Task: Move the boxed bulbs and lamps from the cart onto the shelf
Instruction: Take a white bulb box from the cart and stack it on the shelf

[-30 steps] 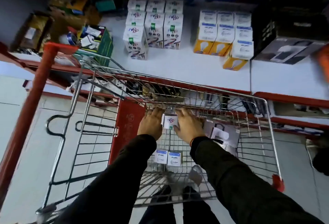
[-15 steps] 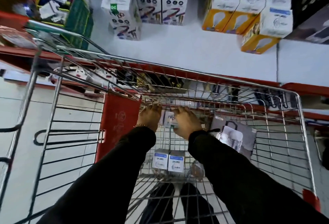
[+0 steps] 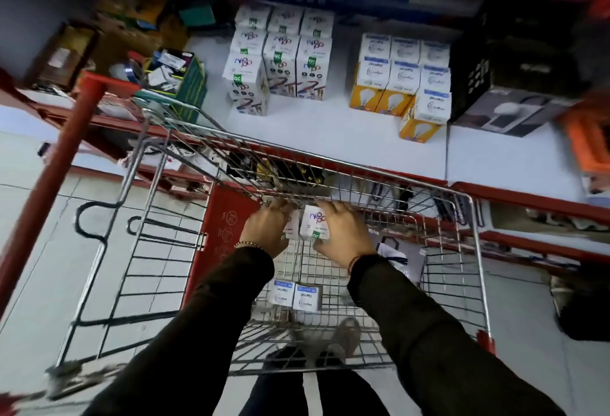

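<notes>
Inside the wire cart (image 3: 363,173), near its far end, both hands hold white bulb boxes with purple lettering. My right hand (image 3: 343,234) grips the nearer white bulb box (image 3: 313,224). My left hand (image 3: 268,229) holds a second white box (image 3: 292,225), mostly hidden behind it. Two white boxes with blue bands (image 3: 295,296) stand on the cart floor closer to me. A grey lamp box (image 3: 401,257) leans in the cart on the right. On the white shelf (image 3: 317,131) stand matching white boxes (image 3: 280,62) and orange-and-white bulb boxes (image 3: 399,82).
A black and grey lamp box (image 3: 508,108) sits at the shelf's right. A green carton of small items (image 3: 185,78) and brown packages stand at the shelf's left. A red upright post (image 3: 56,164) rises left of the cart. Lower red-edged shelves lie behind the cart.
Both hands have lifted the white boxes slightly within the cart, so the purple lettering now shows. The camera dipped down, then tilted back up to show more of the shelf.
</notes>
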Motion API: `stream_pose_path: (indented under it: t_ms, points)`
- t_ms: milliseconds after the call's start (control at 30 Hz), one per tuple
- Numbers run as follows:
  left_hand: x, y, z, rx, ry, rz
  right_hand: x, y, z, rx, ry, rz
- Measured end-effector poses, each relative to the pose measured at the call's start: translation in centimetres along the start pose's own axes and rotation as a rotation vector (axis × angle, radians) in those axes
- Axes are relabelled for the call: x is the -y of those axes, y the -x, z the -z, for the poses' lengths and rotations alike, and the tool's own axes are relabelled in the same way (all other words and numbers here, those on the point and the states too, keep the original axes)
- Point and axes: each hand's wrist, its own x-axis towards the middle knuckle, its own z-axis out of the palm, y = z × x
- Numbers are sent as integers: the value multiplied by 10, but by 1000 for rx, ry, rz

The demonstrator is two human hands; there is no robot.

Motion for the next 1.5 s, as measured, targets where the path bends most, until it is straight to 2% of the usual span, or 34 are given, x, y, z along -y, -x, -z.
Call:
stream_pose_path:
  t_ms: [333,667,967,1100,1500]
  points:
    - [-8,48,117,-226,-25,-97,37,38,105,-141,-11,99]
    - [2,1,216,-448,-109,-160,59,-19,190,-360,102,107]
    - [13,-92,206,-352,-262,-84,56,-108,184,-247,183,24]
    - [18,-117,198,-338,-321,-105,53,-132,176,-209,231,2]
    - [30,-141,184,-369,-159,-97,50,-163,169,-235,207,41]
